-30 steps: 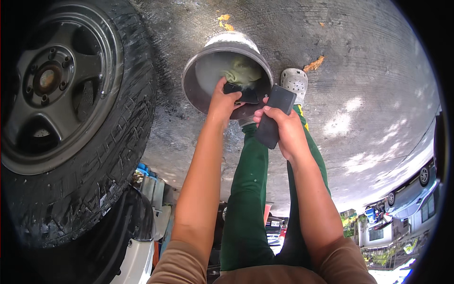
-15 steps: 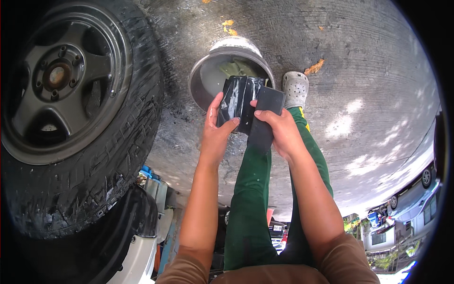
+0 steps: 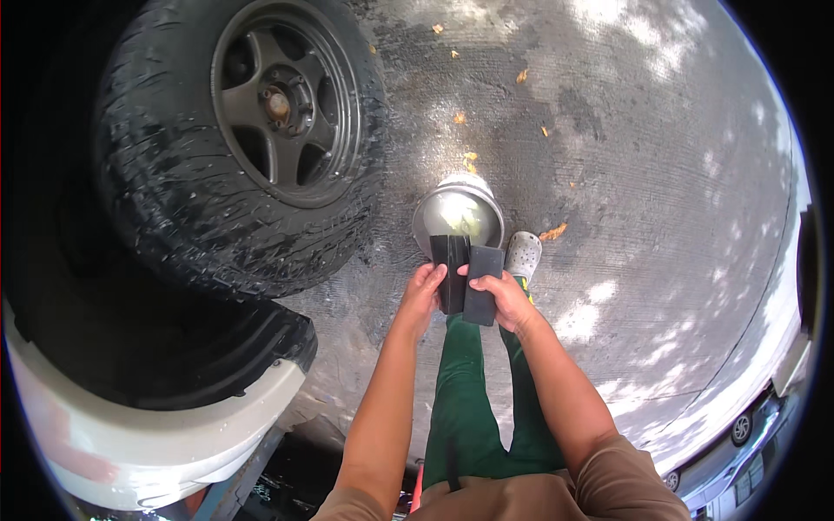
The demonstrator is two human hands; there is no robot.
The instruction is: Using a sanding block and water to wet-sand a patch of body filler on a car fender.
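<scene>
Two pieces, one to each grip, side by side before the body.

Black piece (image 3: 448, 269): grasped in the left grip (image 3: 420, 300), thumb at its left edge; long, dark, lined lengthwise. Judged light, fairly stiff, perhaps slick; best taken along the long edge.

Grey piece (image 3: 483, 300): grasped in the right grip (image 3: 506, 300), thumb across its face; flat, matte, bar-shaped. Judged light, firm, unlikely to break; best pinched at mid-length. Edges meet or overlap in view; contact cannot be told.

Bucket (image 3: 422, 229): just beyond both grips, contents unclear through glare.

Shoe (image 3: 524, 252): grey, perforated, just beyond the right grip.

Ground (image 3: 625, 217): rough grey concrete, sun-patched, below both grips; several leaves (image 3: 552, 233) farther out.

Tyre (image 3: 174, 191): large, deep-treaded, left of the left grip.

Panel (image 3: 226, 425): white, nearer the body, left.

Car (image 3: 743, 443): well apart, right of the right grip.
</scene>
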